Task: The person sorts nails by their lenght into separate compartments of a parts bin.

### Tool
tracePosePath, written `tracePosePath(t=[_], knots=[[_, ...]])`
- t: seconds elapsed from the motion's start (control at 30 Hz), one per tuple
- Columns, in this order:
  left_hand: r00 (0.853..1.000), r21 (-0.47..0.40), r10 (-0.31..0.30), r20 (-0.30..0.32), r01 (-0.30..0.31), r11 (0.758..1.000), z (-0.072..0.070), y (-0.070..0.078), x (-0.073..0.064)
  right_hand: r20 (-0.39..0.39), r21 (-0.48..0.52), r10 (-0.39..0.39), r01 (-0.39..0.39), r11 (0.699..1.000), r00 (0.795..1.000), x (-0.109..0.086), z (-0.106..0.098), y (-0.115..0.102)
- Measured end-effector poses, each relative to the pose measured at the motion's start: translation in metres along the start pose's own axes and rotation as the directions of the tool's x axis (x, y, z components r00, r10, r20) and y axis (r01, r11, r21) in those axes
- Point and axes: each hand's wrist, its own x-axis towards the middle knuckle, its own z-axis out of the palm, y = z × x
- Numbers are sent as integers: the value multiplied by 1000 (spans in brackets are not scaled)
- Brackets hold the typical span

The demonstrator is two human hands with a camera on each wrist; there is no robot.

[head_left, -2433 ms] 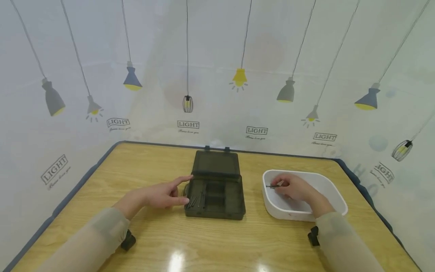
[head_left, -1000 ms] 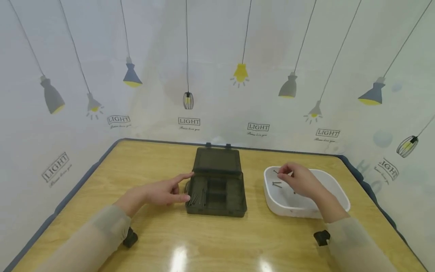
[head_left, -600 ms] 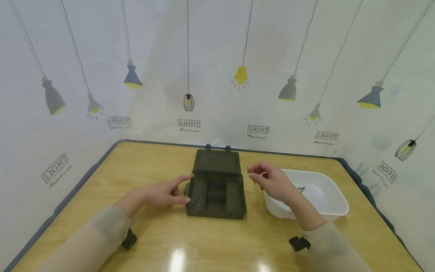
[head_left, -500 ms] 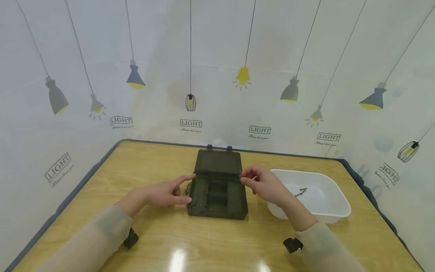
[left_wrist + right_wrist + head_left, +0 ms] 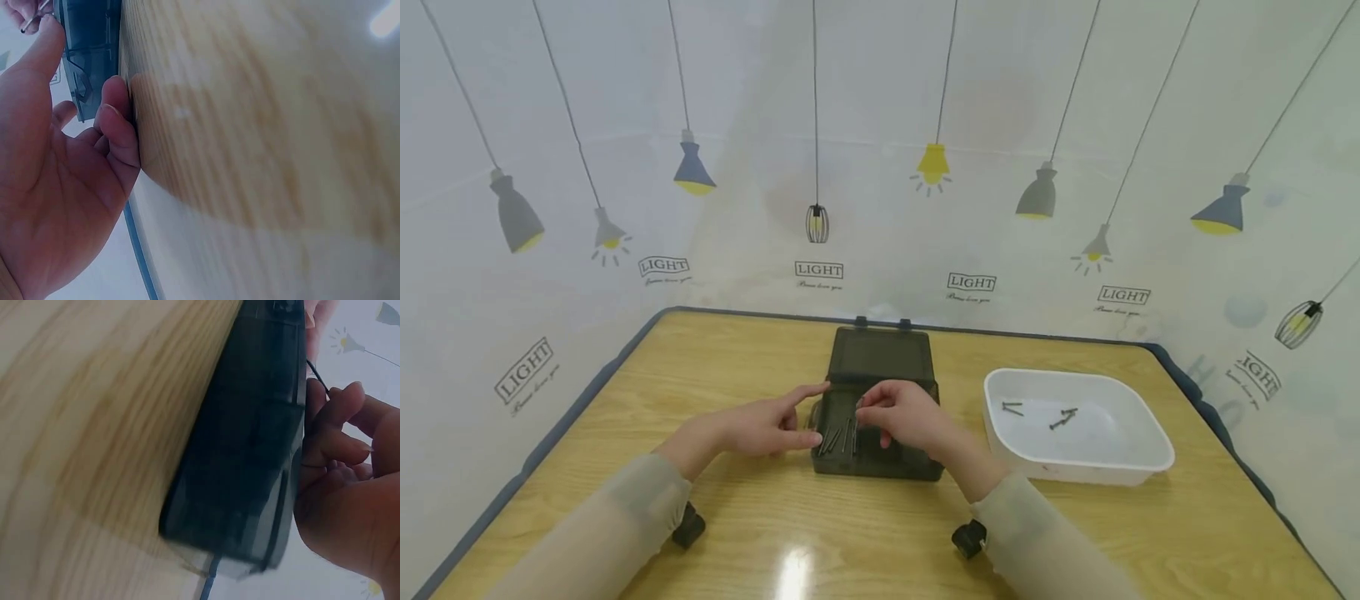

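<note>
A dark translucent compartment box (image 5: 877, 467) lies with its lid (image 5: 882, 354) folded back. My left hand (image 5: 752, 427) touches the box's left side with extended index finger and thumb; its other fingers are bent, with nothing visible in them. Over the left compartment, my right hand (image 5: 908, 417) pinches a thin dark screw (image 5: 317, 376) between thumb and fingertips. It points down into the box, beside several screws (image 5: 830, 442) lying in that compartment. From the right wrist view, the box (image 5: 244, 425) hides part of the compartment's inside.
To the right stands a white tray (image 5: 1093, 472) holding several loose screws (image 5: 1063, 418). Both stand on a wooden table (image 5: 722, 517). A pale curtain (image 5: 880, 100) printed with lamps rises behind the table's dark-edged back.
My right hand has lifted a screw out of the white tray and carried it left over the box's left compartment. The left hand has stayed at the box's left side.
</note>
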Motion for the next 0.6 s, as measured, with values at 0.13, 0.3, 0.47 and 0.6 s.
tracePosePath(t=[0.13,0.3,0.47,0.6], knots=[[1000,0,-4,1,4,1000,0,0,1,1,-1,-4,4,1000,1000,6,8,0],[1000,-9,-2,7,2,1000,0,0,2,-10,2,2,-2,1000,1000,9,12,3],[1000,-9,0,10,1,1000,-1,0,1,-17,-1,-6,6,1000,1000,10,12,4],[1000,-8,1,9,-1,1000,0,0,1,-20,2,-4,4,1000,1000,9,12,5]])
